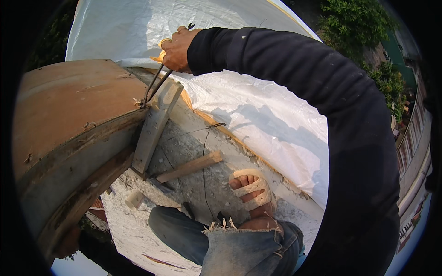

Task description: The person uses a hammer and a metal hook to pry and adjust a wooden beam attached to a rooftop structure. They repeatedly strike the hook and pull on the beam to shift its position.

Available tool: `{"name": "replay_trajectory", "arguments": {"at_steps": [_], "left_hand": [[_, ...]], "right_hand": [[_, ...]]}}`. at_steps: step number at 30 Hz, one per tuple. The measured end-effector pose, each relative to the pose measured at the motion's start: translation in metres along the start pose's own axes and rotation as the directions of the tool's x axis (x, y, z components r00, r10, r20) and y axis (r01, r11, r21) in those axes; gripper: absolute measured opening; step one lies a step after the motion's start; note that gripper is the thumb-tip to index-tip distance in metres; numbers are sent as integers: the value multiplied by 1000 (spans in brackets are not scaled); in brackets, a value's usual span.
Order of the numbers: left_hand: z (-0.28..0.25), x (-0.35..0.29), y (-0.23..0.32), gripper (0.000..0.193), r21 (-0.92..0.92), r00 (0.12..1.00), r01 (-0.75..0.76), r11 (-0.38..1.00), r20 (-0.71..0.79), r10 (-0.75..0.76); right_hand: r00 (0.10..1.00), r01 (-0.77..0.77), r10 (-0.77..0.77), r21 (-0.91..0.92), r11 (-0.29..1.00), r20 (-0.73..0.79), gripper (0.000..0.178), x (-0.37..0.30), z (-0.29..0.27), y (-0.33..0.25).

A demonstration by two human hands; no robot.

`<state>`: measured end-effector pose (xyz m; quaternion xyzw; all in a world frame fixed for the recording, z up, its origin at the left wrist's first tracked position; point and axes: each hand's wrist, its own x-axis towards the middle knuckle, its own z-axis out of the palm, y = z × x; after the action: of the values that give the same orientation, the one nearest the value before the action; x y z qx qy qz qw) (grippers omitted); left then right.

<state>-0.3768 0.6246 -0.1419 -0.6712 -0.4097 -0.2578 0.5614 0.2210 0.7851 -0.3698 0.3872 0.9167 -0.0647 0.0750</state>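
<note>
From the right my right arm, in a dark sleeve, reaches across to the far side. My right hand (178,49) is closed around a dark metal tool (159,85) with two thin bars, which look like pincer handles. Its lower end meets the corner of a brown wooden panel (78,94), beside an upright timber piece (158,122). A dark tip sticks out above the hand. Something yellow (161,53) shows at the fingers, its kind unclear. Behind the hand spreads a white plastic sheet (262,110). My left hand is out of view.
On the rough concrete ledge (198,138) lie a short wood offcut (191,166), a thin dark wire (204,170) and a pale cylindrical piece (134,200). My sandalled foot (253,188) rests there. Beyond the edges, trees (357,20) and roofs show far below.
</note>
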Motion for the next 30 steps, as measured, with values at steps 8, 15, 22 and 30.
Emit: {"name": "replay_trajectory", "arguments": {"at_steps": [8,15,22,30], "left_hand": [[-1,-2,1,27,11,1000,-6,1000,-1,6],[-6,-2,0,27,23,1000,-30,999,-4,31],[-10,-7,3,27,44,999,-41,998,-11,42],[-17,-11,11,28,69,997,-81,994,-2,81]], "right_hand": [[979,117,-154,-250,961,-131,27,-2,-1,7],[1000,3,-3,13,1000,19,27,10,-3,3],[993,-107,105,27,994,55,33,-16,-3,-18],[937,-325,340,151,934,-83,19,-56,32,-59]]}}
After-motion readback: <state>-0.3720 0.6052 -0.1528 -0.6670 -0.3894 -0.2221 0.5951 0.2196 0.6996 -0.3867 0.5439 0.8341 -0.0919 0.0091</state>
